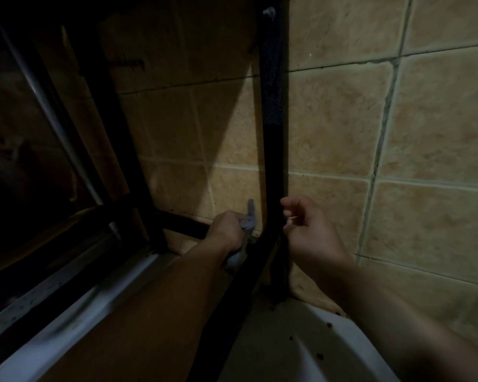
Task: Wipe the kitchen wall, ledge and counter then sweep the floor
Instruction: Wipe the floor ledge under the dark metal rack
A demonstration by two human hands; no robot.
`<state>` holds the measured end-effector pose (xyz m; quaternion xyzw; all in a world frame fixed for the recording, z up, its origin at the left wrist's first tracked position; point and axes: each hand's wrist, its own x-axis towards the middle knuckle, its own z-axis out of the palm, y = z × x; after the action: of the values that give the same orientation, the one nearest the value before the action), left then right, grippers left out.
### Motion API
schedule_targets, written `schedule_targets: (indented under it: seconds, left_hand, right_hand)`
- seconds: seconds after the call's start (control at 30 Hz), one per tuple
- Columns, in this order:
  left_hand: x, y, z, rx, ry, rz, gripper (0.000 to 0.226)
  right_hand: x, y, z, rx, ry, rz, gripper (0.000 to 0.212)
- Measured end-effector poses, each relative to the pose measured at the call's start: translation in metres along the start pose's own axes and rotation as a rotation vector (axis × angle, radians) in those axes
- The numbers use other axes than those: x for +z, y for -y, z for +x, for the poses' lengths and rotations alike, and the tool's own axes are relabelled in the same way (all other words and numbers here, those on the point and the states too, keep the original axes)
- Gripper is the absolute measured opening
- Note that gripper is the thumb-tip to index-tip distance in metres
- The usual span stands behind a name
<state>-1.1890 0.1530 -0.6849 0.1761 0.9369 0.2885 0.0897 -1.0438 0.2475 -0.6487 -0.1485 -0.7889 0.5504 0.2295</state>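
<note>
Gripping one grey cloth [249,219] in our left hand [226,228], we hold our right hand [309,224] loosely curled, empty, beside one black post [273,119] against the tiled wall [342,128].

The left hand [226,230] gripped a grey cloth [249,216] against the tiled wall [342,128], at nine o'clock of a black upright post [273,133]. The right hand [312,227], fingers loosely curled, hovered at the post's three o'clock above a white basin [329,340].
</note>
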Motion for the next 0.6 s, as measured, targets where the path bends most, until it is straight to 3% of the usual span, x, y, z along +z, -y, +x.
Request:
schedule_targets:
  seconds: [0.23, 0.6]
  left_hand:
    - [-0.013, -0.007, -0.026, 0.038, -0.07, -0.079, 0.048]
    - [-0.045, -0.049, -0.098, 0.136, -0.225, -0.331, 0.041]
  right_hand:
    - [-0.018, 0.001, -0.018, 0.057, 0.0, -0.072, 0.046]
    - [-0.039, 0.034, -0.07, 0.079, -0.073, -0.138, 0.043]
